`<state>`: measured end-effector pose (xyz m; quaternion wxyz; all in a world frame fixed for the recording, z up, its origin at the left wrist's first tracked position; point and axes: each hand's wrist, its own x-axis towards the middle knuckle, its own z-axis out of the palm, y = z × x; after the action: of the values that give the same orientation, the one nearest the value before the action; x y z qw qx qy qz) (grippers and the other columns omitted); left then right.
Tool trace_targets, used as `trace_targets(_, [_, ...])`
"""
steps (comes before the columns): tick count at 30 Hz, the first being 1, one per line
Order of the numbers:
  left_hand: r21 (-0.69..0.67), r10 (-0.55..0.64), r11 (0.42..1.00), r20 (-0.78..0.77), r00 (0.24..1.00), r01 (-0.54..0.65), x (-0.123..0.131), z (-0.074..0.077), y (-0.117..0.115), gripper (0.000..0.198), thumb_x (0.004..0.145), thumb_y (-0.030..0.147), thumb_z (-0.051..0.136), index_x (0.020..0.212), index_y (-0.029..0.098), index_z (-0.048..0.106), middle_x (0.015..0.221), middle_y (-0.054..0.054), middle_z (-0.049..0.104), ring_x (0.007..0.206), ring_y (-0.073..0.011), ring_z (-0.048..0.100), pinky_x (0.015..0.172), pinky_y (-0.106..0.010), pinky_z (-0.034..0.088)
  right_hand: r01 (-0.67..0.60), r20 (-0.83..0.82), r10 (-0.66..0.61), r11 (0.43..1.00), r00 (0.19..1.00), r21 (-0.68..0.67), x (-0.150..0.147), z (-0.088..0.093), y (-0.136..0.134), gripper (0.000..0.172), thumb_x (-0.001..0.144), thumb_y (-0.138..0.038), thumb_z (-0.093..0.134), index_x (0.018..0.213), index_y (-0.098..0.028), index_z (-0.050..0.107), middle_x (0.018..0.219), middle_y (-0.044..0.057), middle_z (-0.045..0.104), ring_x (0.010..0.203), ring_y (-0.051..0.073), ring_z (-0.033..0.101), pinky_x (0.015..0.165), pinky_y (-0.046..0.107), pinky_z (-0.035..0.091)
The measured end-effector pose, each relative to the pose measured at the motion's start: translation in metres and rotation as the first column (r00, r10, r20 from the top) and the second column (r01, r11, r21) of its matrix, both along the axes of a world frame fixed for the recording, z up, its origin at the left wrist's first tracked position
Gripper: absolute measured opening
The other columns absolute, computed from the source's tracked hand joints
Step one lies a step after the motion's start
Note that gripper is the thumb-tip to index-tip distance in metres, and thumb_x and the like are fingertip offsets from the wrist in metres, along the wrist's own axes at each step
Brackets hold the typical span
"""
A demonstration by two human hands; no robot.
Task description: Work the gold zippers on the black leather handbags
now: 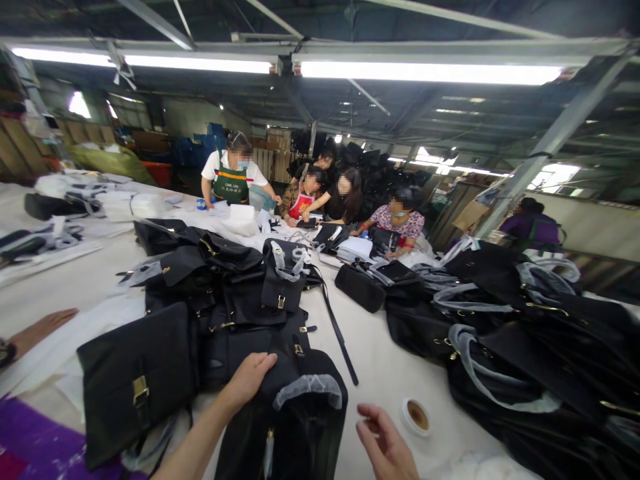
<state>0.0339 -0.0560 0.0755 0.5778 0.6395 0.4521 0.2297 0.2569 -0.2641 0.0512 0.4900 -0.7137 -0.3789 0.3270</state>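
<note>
A black backpack [305, 427] lies in front of me, its top handle wrapped in clear plastic film [310, 390] and a gold zip pull on its front. My left hand [251, 375] is closed on the upper left part of this backpack, fingers partly hidden. To the right of the bag, my right hand [384, 443] hovers near the white table with its fingers apart and curved, holding nothing. Just beyond it sits a roll of tape [415, 418]. At my left lies a black flap bag [137, 380] with a gold buckle.
Black bags [200, 267] are heaped mid-table, with another pile [530, 347] on the right. A black strap [337, 327] lies between them. Another person's hand [45, 330] rests at the left edge beside white sheets. Several co-workers, one in a green apron [231, 187], work across the table.
</note>
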Motion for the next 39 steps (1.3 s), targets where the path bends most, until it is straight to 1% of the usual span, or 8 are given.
trace_targets(3, [-0.013,0.003,1.0,0.001,1.0,-0.003,0.001,-0.001,-0.007,0.049,0.069,0.067,0.053,0.059,0.019,0.054,0.06,0.001,0.056,0.066,-0.0206,0.052,0.062,-0.03,0.038,-0.062,0.28,0.021,0.988,0.96,0.14,0.01,0.021,0.016,0.054,0.076,-0.042,0.066,0.127,-0.025,0.057,0.14,0.01,0.052,0.13,0.029,0.047,0.103,0.039,0.046])
trace_targets(7, [-0.043,0.014,0.999,0.014,1.0,-0.013,-0.001,0.002,-0.012,0.05,0.068,0.068,0.052,0.059,0.019,0.051,0.06,0.0,0.055,0.064,-0.0198,0.051,0.06,-0.03,0.037,-0.193,0.366,0.138,0.974,0.92,0.119,-0.008,0.028,0.026,0.026,0.076,-0.03,0.063,0.102,-0.026,0.068,0.14,0.01,0.053,0.133,0.029,0.045,0.111,0.042,0.038])
trace_targets(14, [-0.106,0.044,0.994,0.059,0.997,-0.038,-0.011,0.011,-0.022,0.053,0.068,0.07,0.054,0.064,0.017,0.057,0.062,0.0,0.059,0.063,-0.0192,0.052,0.061,-0.03,0.039,-0.366,0.266,0.343,0.93,0.901,0.04,-0.006,0.022,0.019,0.015,0.074,-0.024,0.064,0.088,-0.024,0.068,0.144,0.009,0.05,0.138,0.029,0.038,0.112,0.04,0.035])
trace_targets(18, [-0.114,0.115,0.988,0.082,0.99,-0.105,-0.009,0.009,-0.024,0.052,0.068,0.067,0.06,0.063,0.016,0.058,0.063,0.0,0.059,0.066,-0.0192,0.054,0.063,-0.03,0.041,-0.206,0.061,0.203,0.977,0.977,0.051,0.0,0.012,0.022,0.044,0.076,-0.036,0.065,0.119,-0.025,0.06,0.15,0.011,0.039,0.135,0.029,0.041,0.1,0.039,0.048])
trace_targets(23, [-0.138,0.216,0.97,0.103,0.971,-0.201,-0.01,0.001,-0.016,0.046,0.072,0.061,0.061,0.074,0.015,0.059,0.071,-0.002,0.062,0.065,-0.0159,0.058,0.06,-0.027,0.044,-0.255,-0.218,0.267,0.963,0.939,0.082,0.007,-0.001,0.041,0.075,0.071,-0.034,0.074,0.138,-0.022,0.042,0.128,0.01,0.061,0.11,0.026,0.061,0.093,0.041,0.051])
trace_targets(27, [-0.116,0.302,0.949,0.066,0.951,-0.293,-0.04,-0.01,-0.017,0.041,0.073,0.04,0.063,0.105,0.015,0.055,0.097,-0.008,0.067,0.077,-0.0168,0.067,0.07,-0.028,0.053,-0.287,-0.225,0.296,0.955,0.928,0.072,0.014,-0.002,0.054,0.071,0.068,-0.035,0.077,0.131,-0.02,0.048,0.118,0.008,0.066,0.105,0.025,0.061,0.098,0.042,0.044])
trace_targets(33, [0.021,0.325,0.942,-0.295,0.899,-0.334,-0.103,-0.036,-0.042,0.058,0.066,0.019,0.052,0.123,0.012,0.052,0.073,-0.002,0.068,0.059,-0.0198,0.066,0.066,-0.034,0.055,-0.332,-0.305,0.344,0.939,0.888,0.091,0.017,-0.001,0.064,0.068,0.065,-0.037,0.08,0.124,-0.019,0.052,0.112,0.006,0.066,0.099,0.022,0.061,0.094,0.038,0.045])
trace_targets(39, [0.086,0.085,0.996,-0.622,0.779,-0.041,-0.136,-0.07,-0.09,0.078,0.055,0.019,0.054,0.132,0.007,0.053,0.145,-0.02,0.045,0.138,-0.0318,0.037,0.114,-0.039,0.03,-0.261,-0.27,0.278,0.96,0.922,0.097,0.013,0.004,0.07,0.04,0.066,-0.044,0.076,0.089,-0.019,0.057,0.072,-0.004,0.056,0.068,0.014,0.05,0.065,0.026,0.042])
